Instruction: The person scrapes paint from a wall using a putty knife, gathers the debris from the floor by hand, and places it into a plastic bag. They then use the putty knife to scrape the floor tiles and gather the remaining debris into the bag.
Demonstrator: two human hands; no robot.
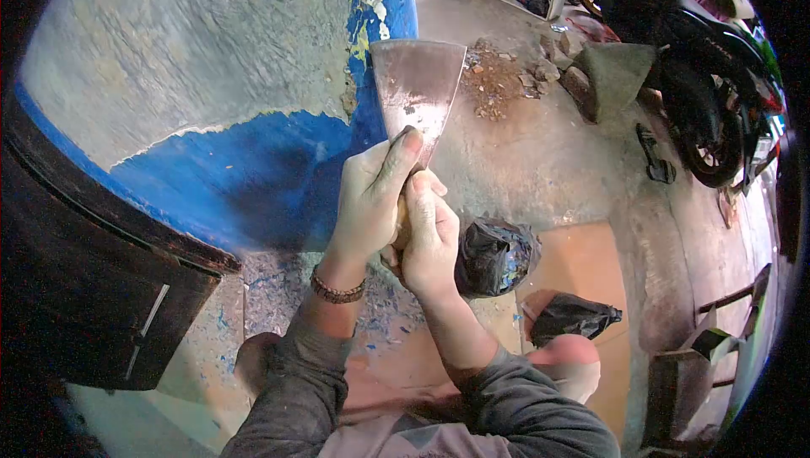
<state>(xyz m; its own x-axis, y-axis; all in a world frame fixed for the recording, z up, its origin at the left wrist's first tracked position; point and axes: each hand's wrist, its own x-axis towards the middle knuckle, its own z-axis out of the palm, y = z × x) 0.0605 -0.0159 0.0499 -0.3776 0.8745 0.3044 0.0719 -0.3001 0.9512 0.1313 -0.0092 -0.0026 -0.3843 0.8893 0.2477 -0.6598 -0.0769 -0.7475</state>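
Note:
A wide metal scraper points upward in front of me, its blade flared at the top. My left hand is wrapped round its handle, with the thumb pressed on the base of the blade. Just below and to the right, my right hand also grips the handle, which the fingers mostly cover. Behind the scraper stands a wall with blue paint below and a bare grey patch above. The border between them is ragged.
Paint flakes litter the floor by the wall. Black plastic bags lie right of my hands. Rubble, a motorcycle and a sandal are farther right. A dark cabinet stands at left.

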